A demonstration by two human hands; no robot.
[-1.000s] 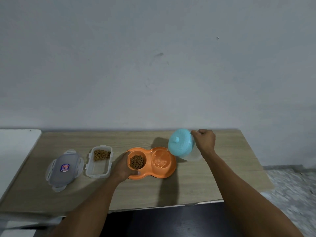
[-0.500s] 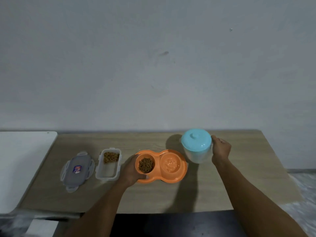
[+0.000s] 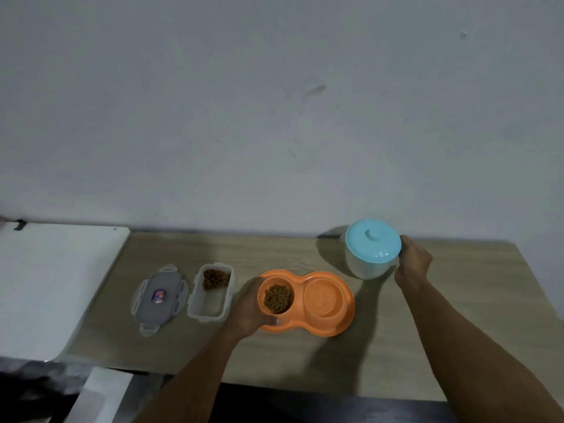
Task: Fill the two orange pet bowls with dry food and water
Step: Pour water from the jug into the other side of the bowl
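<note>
Wooden table (image 3: 305, 361) holds orange pet bowls (image 3: 306, 302) (kibble left, water right)

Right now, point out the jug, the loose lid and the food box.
jug (image 3: 373, 243), head view, on its blue lid
loose lid (image 3: 159, 296), head view, on its flat middle near the sticker
food box (image 3: 210, 303), head view, on its bare floor

two bare forearms, no sleeves or jewellery.
</note>
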